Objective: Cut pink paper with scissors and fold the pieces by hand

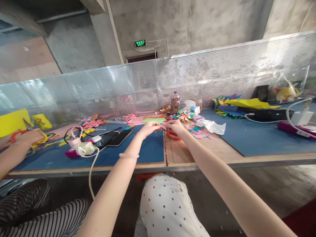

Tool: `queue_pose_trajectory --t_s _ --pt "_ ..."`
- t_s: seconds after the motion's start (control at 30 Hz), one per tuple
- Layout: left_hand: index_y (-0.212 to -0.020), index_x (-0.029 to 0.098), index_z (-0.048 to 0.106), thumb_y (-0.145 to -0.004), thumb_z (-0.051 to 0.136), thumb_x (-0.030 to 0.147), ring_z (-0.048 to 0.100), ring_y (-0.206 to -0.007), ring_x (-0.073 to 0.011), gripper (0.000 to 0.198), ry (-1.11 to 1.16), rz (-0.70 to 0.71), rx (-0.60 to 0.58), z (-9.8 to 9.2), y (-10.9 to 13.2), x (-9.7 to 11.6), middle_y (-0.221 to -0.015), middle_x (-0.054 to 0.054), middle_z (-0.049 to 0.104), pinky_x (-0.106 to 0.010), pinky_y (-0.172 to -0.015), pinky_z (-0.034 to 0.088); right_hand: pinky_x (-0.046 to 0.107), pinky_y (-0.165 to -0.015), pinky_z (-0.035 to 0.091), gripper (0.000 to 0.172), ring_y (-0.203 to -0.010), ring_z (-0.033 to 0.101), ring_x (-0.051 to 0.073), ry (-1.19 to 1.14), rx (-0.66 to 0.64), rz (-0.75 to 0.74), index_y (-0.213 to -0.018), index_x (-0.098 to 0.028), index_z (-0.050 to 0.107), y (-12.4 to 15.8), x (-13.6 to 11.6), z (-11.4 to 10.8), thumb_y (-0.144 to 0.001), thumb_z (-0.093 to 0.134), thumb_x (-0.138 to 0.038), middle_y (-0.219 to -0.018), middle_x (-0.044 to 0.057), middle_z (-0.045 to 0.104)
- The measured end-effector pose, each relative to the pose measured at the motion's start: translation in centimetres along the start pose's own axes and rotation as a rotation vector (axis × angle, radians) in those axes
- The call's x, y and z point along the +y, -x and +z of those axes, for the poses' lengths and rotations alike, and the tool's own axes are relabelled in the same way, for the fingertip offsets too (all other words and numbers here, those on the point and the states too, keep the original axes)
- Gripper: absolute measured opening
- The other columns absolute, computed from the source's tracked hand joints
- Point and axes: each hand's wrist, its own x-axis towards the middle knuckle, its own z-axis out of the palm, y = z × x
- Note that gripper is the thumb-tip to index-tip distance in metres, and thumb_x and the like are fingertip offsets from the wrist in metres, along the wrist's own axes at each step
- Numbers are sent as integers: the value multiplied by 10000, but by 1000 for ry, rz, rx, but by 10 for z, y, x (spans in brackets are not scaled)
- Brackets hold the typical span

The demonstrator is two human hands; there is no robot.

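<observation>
My left hand (150, 128) is pinched closed above the blue mat, in front of the green and pink paper sheets. Close to its right, my right hand (175, 126) has its fingertips together on a small piece of pink paper (164, 127). The paper spans the narrow gap between both hands, and both appear to grip it. Red-handled scissors (173, 135) are right below my right hand, partly covered by it. A green paper sheet (154, 120) lies just behind my left hand. Paper scraps (201, 133) are scattered to the right of my right hand.
At far left, a co-worker's hand (34, 135) holds scissors to yellow paper (13, 122). A power strip (71, 153) with cables and two phones (120, 137) lie left. Behind stand a purple-capped bottle (175, 102) and paper flowers (186, 114). White plastic (214, 126) lies right.
</observation>
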Motion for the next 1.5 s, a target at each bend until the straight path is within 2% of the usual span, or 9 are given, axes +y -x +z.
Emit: queue_pose_trajectory --t_s 0.17,0.33,0.47,0.57,0.7,0.9,1.1,1.27,1.5 --pt "-874 160 660 -684 624 376 616 -884 -221 290 16 -48 -79 -1 5 5 -920 -89 684 -304 -697 459 229 -459 299 296 -475 415 83 63 -135 49 -663 -114 674 5 -5 -4 -584 673 -399 -527 -2 546" --pt "-846 146 682 -643 672 344 618 -876 -216 284 52 -60 -131 -1 6 4 -928 -102 686 -305 -726 449 219 -430 286 294 -461 421 82 19 -131 75 -673 -118 675 2 2 -5 -569 697 -391 -515 -7 541" --pt "-832 136 689 -606 707 289 618 -867 -210 274 120 -78 -143 -1 6 4 -913 -109 688 -308 -737 446 229 -437 328 307 -471 457 104 53 -132 63 -671 -121 670 -1 7 -4 -571 707 -410 -511 5 545" --pt "-841 137 688 -614 703 288 617 -888 -213 273 178 -107 -121 -2 6 3 -902 -108 690 -313 -752 446 249 -505 383 312 -537 501 127 201 -88 -29 -730 -128 666 -2 6 -1 -664 642 -431 -588 27 574" --pt "-891 146 682 -625 696 305 613 -920 -212 310 257 -163 -26 -6 3 -2 -948 -110 682 -314 -771 446 281 -665 428 309 -708 542 152 544 92 -265 -912 -147 629 2 -1 6 -745 582 -403 -867 75 592" --pt "-925 177 671 -648 683 315 609 -939 -189 309 394 -220 44 -8 -1 -6 -1009 -96 669 -254 -702 442 260 -742 437 240 -862 546 161 735 24 -517 -1031 -231 598 10 -11 14 -818 520 -306 -1047 68 526" --pt "-952 171 664 -664 672 301 617 -904 -181 317 424 -204 50 -7 -2 -5 -963 -91 679 -243 -673 433 250 -715 435 218 -881 551 171 847 10 -532 -979 -258 642 12 -14 15 -858 462 -275 -988 54 555" --pt "-954 168 663 -662 677 296 625 -858 -177 319 443 -220 21 -7 -2 -5 -921 -90 684 -245 -666 435 257 -752 437 217 -901 541 172 819 2 -520 -986 -247 656 9 -12 14 -839 496 -260 -987 58 561" --pt "-947 178 665 -643 695 293 619 -856 -176 326 426 -256 56 -7 -3 -5 -931 -85 684 -235 -622 415 252 -751 434 248 -880 546 173 846 -5 -526 -998 -278 672 8 -12 13 -862 465 -292 -941 47 587"
